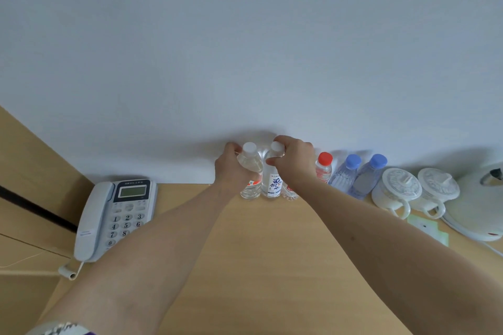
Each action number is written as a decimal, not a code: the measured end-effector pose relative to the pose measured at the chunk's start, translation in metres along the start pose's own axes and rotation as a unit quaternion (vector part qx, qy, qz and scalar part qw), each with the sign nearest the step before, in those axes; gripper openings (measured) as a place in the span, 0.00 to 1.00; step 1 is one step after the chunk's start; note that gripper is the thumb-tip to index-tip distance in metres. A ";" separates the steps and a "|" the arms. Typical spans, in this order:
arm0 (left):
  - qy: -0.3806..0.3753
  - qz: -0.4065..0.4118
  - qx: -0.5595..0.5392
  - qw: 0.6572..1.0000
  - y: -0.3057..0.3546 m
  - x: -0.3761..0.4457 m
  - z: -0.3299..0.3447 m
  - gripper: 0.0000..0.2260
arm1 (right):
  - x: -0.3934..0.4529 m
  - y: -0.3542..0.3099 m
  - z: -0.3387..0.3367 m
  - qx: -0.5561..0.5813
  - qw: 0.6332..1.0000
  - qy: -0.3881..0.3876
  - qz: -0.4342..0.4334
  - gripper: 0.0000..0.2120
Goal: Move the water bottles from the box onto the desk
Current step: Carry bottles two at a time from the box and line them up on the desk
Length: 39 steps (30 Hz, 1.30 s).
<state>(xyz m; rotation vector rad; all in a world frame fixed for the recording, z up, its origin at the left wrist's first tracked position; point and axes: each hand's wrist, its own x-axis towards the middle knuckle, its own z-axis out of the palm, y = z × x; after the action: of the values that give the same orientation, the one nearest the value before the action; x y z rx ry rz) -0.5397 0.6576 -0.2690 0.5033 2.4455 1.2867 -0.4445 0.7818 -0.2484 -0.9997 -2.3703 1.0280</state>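
Two white-capped bottles stand upright, caps up, at the bench's [245, 239] far edge by the wall. I see my left hand [227, 168] gripping the left bottle [249, 171]; my right hand [295, 160] grips the right bottle [272, 182].

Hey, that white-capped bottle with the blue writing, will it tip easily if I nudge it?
Probably somewhat: the bottle with blue writing is tall and narrow, so a push near its cap could topple it. It looks full, which likely steadies it. The right hand grips its top, and a neighbouring bottle stands close beside it.
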 end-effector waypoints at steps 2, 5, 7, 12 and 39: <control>0.000 0.004 -0.001 1.000 -0.001 -0.001 0.000 0.32 | 0.000 0.000 0.001 0.007 1.000 0.005 0.001 0.15; 0.015 0.016 -0.005 1.000 -0.001 -0.004 0.001 0.30 | -0.003 -0.001 0.002 0.015 1.000 0.017 0.009 0.14; 0.020 0.013 -0.013 1.000 -0.002 -0.004 0.000 0.28 | -0.006 -0.003 0.004 0.009 1.000 0.018 0.009 0.13; -0.014 -0.011 -0.023 1.000 -0.005 -0.005 -0.009 0.35 | -0.005 -0.007 0.003 -0.053 0.998 -0.013 -0.023 0.21; -0.146 0.311 0.211 0.915 0.062 -0.163 0.001 0.36 | -0.223 0.029 -0.116 -0.251 0.959 0.048 0.121 0.39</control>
<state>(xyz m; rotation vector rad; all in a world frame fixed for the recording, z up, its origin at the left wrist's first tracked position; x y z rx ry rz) -0.3858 0.6171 -0.1978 1.5674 2.3720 0.7624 -0.2130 0.6887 -0.2042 -1.5090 -2.5244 0.4312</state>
